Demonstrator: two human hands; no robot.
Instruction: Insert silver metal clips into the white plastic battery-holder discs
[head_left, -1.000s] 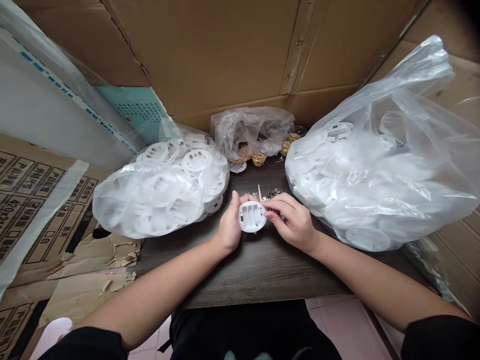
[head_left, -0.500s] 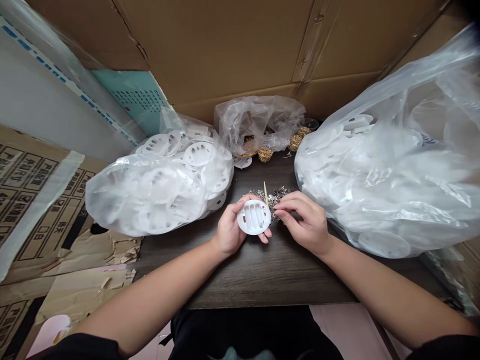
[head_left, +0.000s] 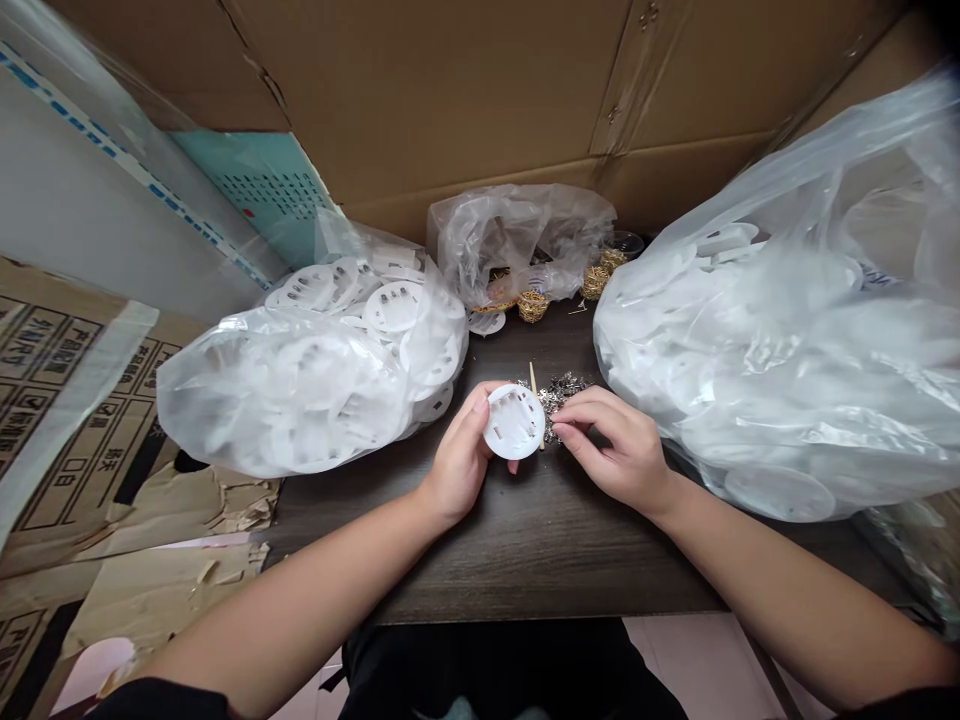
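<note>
1. White disc [head_left: 514,422], one: in the left hand [head_left: 459,465], pinched by its left rim, above mid-bench [head_left: 525,570]. Turned over since half a second ago: the three-troughed face has given way to a flatter one with small openings, apparently presenting the reverse for handling.
2. Right hand [head_left: 619,450]: thumb and forefinger drawn narrow, just right of the disc; whether they hold a piece, cannot tell.
3. Small metal pieces [head_left: 564,388], one heap, beyond the disc; pale stick [head_left: 533,378] beside them.
4. Gold springs [head_left: 532,306], clumped toward the bench's far edge.
</note>
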